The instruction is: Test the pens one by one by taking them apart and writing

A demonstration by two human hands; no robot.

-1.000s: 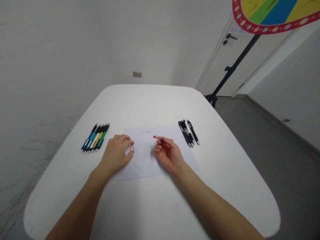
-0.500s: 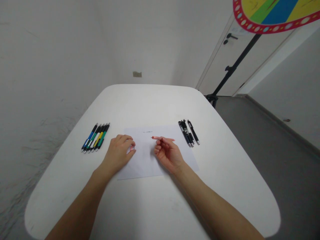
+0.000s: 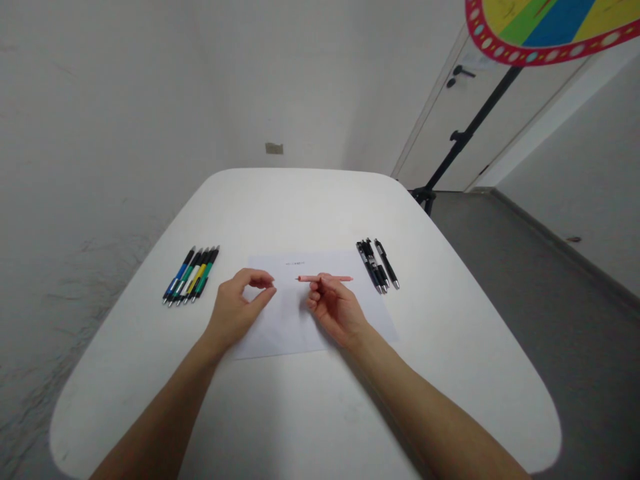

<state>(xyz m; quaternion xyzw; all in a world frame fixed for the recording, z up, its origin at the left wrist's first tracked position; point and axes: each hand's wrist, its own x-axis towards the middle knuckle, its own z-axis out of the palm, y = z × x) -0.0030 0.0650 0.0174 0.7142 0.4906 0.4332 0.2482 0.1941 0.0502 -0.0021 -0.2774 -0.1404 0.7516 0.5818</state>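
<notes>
My right hand [image 3: 336,308] pinches a pink pen [image 3: 337,278] around its middle. The pen lies nearly level above the sheet, its tip pointing left. To the left, my left hand [image 3: 241,303] is curled over the edge of the white paper [image 3: 293,327], thumb and fingertips brought close together. Anything between those fingertips is too small or too hidden to name. A short gap separates them from the pen's tip. A short line of small writing [image 3: 295,263] runs near the top of the sheet.
Several coloured pens [image 3: 191,277] lie in a row on the white table [image 3: 300,207] at left. Several black pens [image 3: 373,267] lie at the right, partly over the paper's edge. A colourful wheel [image 3: 555,33] on a black stand [image 3: 470,130] is beyond the table.
My left hand has shifted slightly toward the pen, and the pink bit seen inside it before is no longer visible. The pink pen has turned more level, its tip a little further left.
</notes>
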